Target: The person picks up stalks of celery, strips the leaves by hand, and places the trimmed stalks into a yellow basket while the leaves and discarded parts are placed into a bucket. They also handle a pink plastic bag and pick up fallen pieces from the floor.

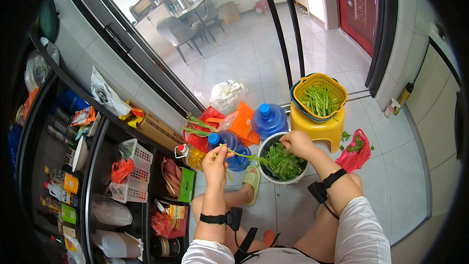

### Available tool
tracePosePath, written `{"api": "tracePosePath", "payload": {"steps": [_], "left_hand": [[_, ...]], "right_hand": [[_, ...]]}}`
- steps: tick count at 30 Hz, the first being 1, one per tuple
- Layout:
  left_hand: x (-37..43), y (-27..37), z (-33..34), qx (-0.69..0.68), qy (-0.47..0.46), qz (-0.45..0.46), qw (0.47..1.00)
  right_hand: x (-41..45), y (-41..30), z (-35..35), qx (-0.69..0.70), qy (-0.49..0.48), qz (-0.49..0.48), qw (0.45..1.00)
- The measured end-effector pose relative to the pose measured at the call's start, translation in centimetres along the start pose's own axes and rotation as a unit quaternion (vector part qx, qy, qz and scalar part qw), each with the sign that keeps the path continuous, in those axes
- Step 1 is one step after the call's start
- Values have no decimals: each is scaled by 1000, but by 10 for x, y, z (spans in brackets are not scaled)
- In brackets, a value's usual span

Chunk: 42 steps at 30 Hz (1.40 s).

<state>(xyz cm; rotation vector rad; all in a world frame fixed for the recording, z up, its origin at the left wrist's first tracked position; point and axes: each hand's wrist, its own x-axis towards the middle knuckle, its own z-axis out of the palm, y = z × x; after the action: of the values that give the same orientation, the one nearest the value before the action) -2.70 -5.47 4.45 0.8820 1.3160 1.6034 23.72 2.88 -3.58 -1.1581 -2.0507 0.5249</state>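
Observation:
My left hand [215, 167] pinches a thin green stalk [240, 154], likely celery, whose leafy end reaches over the bucket. Another piece of stem hangs below the fingers. Over the bucket's far right rim is my right hand [298, 145], its fingers drawn together; whether a leaf is between them is hidden. The round bucket [263, 177] has a pale rim and stands on the floor in front of me, heaped with torn green leaves [284, 163]. Beyond it, a yellow plastic colander [342, 99] holds trimmed green stems [318, 101], nested in a teal basin on a yellow stool [315, 130].
Blue water jugs [270, 123] and an orange bag [243, 124] stand behind the bucket. A cooking oil bottle [193, 157] is left of my left hand. At right lies a pink plastic bag [353, 157] with leafy greens. Loaded dark shelves [144, 176] line the left.

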Motion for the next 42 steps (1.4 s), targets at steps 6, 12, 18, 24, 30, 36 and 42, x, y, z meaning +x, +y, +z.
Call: {"api": "tracePosePath", "payload": {"steps": [6,12,18,24,30,36,42], "left_hand": [[-7,-2,11,13,-18,-13,1000],[-6,-1,26,-47,-30,-37,998],[-4,-2,24,-165,-13,-65,984],[-8,-19,19,-43,-11,-127,991],[-24,-33,46,7,-101,-223,970],[-26,-31,51,-37,-70,-183,980],[-32,-28,59,96,-104,-78,987]], "right_hand": [[1,-20,-14,-72,-110,67,989],[0,-33,-9,251,-109,26,962],[-8,-44,1,368,-161,72,913],[-13,-53,-4,191,-2,-20,981],[-19,-63,4,111,71,-141,981],[-18,-73,-2,284,-8,-68,956],[-19,-66,-9,394,-122,85,907]]}}
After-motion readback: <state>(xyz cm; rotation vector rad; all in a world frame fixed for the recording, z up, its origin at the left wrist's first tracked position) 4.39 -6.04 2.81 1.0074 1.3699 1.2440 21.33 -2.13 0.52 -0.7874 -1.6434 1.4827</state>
